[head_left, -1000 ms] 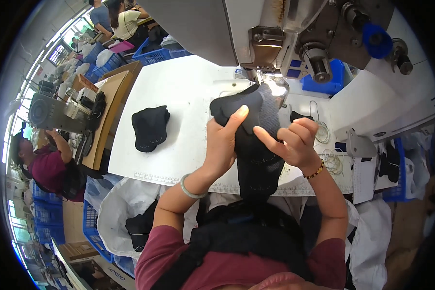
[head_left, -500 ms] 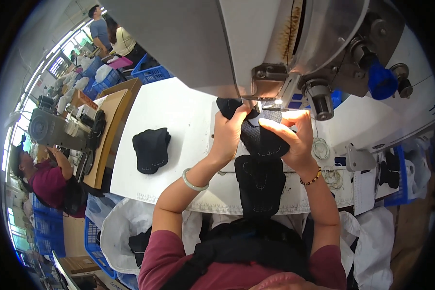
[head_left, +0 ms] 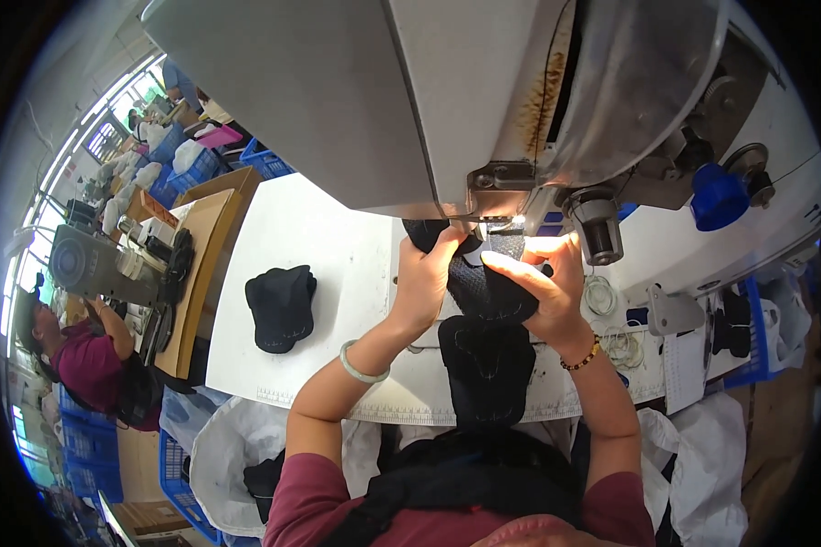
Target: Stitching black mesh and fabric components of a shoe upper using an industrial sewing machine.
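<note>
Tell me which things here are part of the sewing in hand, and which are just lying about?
In hand:
left hand
right hand
black fabric piece under the sewing machine head
black pieces hanging toward the lap

Lying about:
black stack on the white table
blue knob
thread loops
white bags

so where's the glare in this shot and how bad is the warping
Head view: a small lamp under the sewing machine blows out a bright spot on the right hand and the black fabric piece; the left hand is dimmer. Fisheye bends the white table edges, with a black rim at the corners. The window at far left is overexposed.
</note>
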`<state>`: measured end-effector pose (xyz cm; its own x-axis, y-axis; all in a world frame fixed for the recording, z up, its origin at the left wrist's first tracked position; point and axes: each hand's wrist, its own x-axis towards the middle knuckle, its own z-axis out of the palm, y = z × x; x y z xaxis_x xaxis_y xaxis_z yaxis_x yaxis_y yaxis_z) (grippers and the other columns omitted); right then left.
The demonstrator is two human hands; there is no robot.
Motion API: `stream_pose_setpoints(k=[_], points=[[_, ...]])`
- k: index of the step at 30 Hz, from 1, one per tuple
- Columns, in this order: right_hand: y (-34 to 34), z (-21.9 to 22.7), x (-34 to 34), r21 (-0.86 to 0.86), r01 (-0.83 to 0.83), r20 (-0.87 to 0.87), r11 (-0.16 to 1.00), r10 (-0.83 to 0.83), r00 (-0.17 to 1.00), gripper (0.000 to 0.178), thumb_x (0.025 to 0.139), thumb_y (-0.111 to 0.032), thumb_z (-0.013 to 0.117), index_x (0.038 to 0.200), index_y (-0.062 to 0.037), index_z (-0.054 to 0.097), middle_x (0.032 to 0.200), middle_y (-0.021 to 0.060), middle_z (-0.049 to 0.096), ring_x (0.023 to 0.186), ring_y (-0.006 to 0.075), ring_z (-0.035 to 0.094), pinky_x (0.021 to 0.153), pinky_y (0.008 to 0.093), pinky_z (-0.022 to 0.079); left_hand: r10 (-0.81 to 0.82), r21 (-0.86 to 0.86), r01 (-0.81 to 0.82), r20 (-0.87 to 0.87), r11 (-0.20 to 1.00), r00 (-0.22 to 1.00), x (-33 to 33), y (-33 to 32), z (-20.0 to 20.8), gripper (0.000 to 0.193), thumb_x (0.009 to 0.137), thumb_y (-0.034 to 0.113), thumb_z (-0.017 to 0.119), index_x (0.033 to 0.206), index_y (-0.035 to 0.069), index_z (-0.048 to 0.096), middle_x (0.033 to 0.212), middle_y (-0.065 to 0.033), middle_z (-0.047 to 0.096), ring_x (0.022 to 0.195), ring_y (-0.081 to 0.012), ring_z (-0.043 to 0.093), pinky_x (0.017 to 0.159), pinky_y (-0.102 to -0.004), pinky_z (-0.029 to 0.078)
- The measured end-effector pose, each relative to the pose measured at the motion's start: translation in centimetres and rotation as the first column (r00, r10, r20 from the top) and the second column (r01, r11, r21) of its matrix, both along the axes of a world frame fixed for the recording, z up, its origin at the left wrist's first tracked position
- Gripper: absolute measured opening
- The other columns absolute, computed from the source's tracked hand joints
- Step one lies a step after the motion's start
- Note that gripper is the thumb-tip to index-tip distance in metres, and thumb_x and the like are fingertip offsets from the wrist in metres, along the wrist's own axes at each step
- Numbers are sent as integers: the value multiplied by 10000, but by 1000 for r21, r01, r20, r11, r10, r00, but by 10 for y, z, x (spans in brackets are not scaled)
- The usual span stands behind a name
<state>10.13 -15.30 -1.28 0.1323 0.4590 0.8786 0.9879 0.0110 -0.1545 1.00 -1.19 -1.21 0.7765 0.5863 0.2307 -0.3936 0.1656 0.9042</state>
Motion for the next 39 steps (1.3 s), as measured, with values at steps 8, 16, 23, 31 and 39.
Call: stream_pose_setpoints(k=[8,16,23,31,39], points=[[-3,-5,7,-43,-66,-130,997,60,990,422,576,-200,793,990,-171,719,808,1,467,760,160,449,679,275,376,-59,78,69,-128,995,990,-14,3,17,161,883,148,567,927,4,623,855,5,611,790,-62,533,720,-223,420],[-6,0,15,-131,-2,116,991,18,993,386,661,-341,713,1039,-272,675,990,19,544,891,200,475,736,361,307,-214,25,224,-200,974,956,-21,6,23,186,844,118,600,987,1,578,898,-30,595,823,-93,560,739,-232,455],[-7,6,10,-141,-40,52,989,48,997,411,644,-270,745,1050,-215,702,856,4,456,768,168,450,701,294,379,-198,10,204,-188,979,962,-19,8,17,172,861,121,594,975,-7,595,891,-23,614,813,-84,561,727,-235,450],[-5,1,2,-135,76,49,988,-70,996,488,595,-137,680,1075,-225,684,858,7,468,782,186,446,698,338,338,-228,-68,223,-82,973,970,-10,17,13,121,850,29,561,952,-22,602,897,-61,623,811,-127,600,740,-264,495],[-7,-7,-13,33,176,288,984,-178,941,375,662,-125,676,1022,-232,680,884,-50,486,739,103,429,681,265,325,-165,-70,160,-63,985,984,-8,12,3,134,859,38,540,945,-25,622,897,-55,641,823,-113,597,749,-256,478]])
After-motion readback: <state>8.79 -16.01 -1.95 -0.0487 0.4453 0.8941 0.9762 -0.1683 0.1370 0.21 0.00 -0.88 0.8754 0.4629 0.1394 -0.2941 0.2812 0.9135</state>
